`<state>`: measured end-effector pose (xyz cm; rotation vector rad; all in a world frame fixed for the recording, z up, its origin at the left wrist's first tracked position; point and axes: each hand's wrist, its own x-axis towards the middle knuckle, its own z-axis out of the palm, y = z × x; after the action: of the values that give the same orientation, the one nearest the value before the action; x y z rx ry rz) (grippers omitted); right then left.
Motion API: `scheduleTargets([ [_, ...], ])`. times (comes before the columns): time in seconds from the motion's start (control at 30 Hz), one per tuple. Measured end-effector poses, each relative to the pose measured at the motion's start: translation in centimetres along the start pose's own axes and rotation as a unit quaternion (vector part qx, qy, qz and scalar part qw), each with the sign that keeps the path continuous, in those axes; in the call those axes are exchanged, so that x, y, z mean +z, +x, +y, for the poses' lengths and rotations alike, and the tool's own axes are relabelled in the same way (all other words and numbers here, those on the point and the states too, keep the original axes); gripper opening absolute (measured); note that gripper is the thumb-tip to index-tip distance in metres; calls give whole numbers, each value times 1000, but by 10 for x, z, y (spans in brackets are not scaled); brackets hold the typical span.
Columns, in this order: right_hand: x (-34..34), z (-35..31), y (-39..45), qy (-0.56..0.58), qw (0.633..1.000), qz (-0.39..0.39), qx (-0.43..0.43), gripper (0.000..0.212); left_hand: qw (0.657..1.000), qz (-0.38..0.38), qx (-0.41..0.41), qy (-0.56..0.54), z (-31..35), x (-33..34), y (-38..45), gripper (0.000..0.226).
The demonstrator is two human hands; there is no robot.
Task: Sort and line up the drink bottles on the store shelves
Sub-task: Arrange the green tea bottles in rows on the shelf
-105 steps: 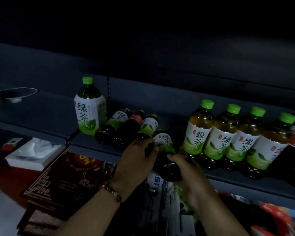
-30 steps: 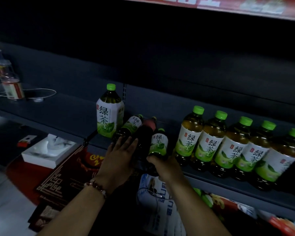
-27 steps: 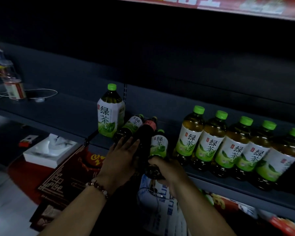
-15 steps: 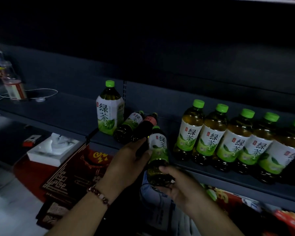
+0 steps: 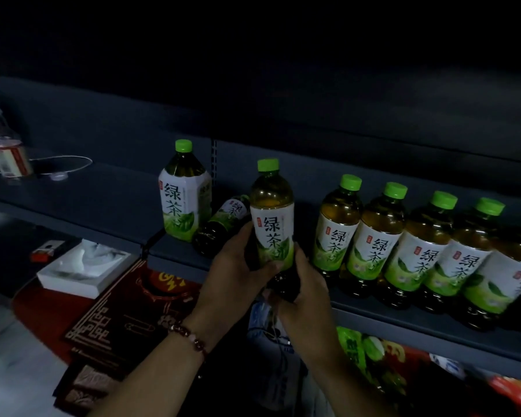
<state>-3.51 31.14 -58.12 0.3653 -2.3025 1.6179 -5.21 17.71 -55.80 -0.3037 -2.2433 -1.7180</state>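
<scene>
- The green tea bottle (image 5: 272, 218) stands upright in the air just in front of the shelf (image 5: 373, 308) edge, green cap up, label facing the camera.
- The left hand (image 5: 235, 275) wraps the bottle's lower left side, thumb across the label; that grip is grasping the bottle. A beaded bracelet (image 5: 190, 338) sits on the wrist.
- The right hand (image 5: 307, 293) curls round the dark base from the right and below, also grasping it.
- To the right, a row of upright tea bottles (image 5: 403, 245) stands on the shelf, touching one another; the nearest is just beside the held one.
- To the left, a lying bottle (image 5: 223, 224) rests on its side behind the left hand, next to a larger square tea bottle (image 5: 184, 200) standing upright.
- Farther left lie a white cable (image 5: 63, 167) and a clear bottle with a red label (image 5: 8, 155); below, a white tissue box (image 5: 85, 269).
- Half a second ago the held bottle was lower and tilted at the shelf edge; it is now raised and straight. The red-labelled lying bottle seen then is hidden behind it.
</scene>
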Motion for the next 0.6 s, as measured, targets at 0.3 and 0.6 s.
scheduleTargets([
  [0.3, 10, 22, 6, -28, 998, 42, 29, 89, 982, 4, 29, 185, -29, 33, 20, 83],
  [0.6, -2, 26, 9, -76, 996, 14, 37, 89, 965, 14, 50, 256, -33, 44, 29, 82],
])
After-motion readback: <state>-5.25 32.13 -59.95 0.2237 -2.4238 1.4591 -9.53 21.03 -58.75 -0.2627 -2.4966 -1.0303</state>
